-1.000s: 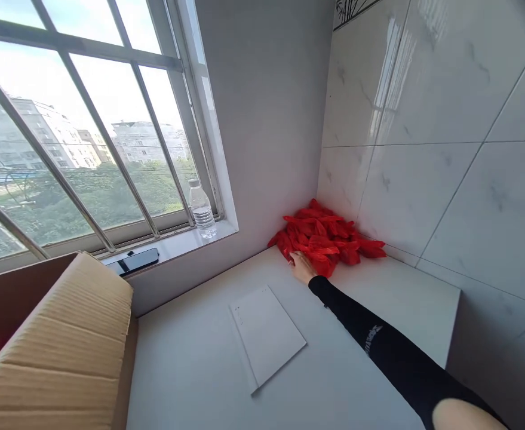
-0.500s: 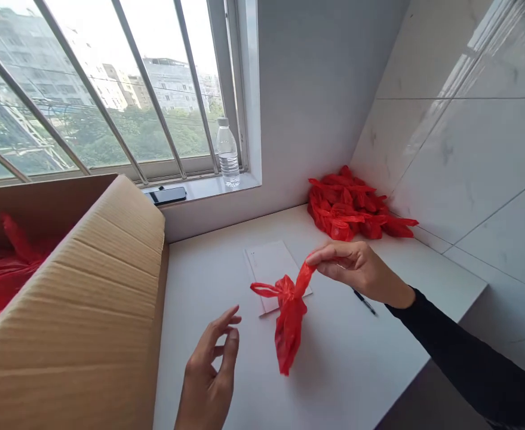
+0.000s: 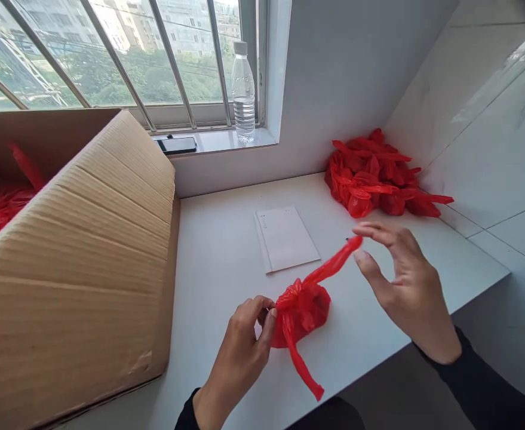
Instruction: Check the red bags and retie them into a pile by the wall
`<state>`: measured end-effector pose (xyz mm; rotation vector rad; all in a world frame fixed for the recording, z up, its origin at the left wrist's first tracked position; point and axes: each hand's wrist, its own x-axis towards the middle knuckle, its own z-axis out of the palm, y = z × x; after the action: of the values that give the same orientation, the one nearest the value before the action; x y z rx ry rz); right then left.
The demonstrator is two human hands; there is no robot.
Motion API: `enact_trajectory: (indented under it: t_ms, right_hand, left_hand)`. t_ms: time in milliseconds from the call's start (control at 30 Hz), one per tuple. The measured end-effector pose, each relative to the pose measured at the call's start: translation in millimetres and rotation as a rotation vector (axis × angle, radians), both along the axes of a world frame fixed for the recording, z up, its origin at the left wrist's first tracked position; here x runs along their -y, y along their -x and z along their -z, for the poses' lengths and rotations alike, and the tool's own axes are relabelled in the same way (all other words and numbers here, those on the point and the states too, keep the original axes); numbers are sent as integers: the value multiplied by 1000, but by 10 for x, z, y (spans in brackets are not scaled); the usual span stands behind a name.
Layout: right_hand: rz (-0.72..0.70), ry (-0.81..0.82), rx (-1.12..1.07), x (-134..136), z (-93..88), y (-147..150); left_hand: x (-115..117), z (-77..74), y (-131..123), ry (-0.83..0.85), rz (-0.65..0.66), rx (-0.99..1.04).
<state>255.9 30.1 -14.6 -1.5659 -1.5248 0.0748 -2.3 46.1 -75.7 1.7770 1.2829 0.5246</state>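
A knotted red plastic bag [image 3: 313,310] is in front of me at the near part of the white table [image 3: 217,257]. My left hand [image 3: 246,337] pinches it at its left side, by the knot. One long handle of the bag stretches up and right, while the other hangs toward the table's front edge. At the tip of the upper handle is my right hand [image 3: 401,280], thumb and fingers apart, not gripping it. What the bag contains cannot be made out.
A large cardboard box [image 3: 123,251] with red bags inside stands at the left. More red bags [image 3: 374,173] are piled at the back right. A white notebook [image 3: 289,239] lies mid-table. On the sill are a water bottle [image 3: 244,95] and a phone [image 3: 179,145].
The bag has come down from hanging in my right hand. My left hand has closed on its side, and my right hand has opened and shifted right. The view has tilted down.
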Motion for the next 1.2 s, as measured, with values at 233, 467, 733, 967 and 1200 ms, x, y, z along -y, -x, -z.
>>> enact_trajectory:
  t_ms: [233,467,733,967,1200]
  right_hand:
    - [-436,166,77,123,546,445]
    - [-402,329,10,-70,652,271]
    - [-384,365,-146,64,569,259]
    - [-277,438,-262,94,531,200]
    - [-361,448,-325,100,505,278]
  left_hand:
    - [102,15,-67,7,-37,112]
    - [134,49,91,-51,-153,50]
    - [99,34,122,-200,-236,51]
    - [-19,-12,-26,-391,-216,58]
    - [33,-70,17,-304,-179,143]
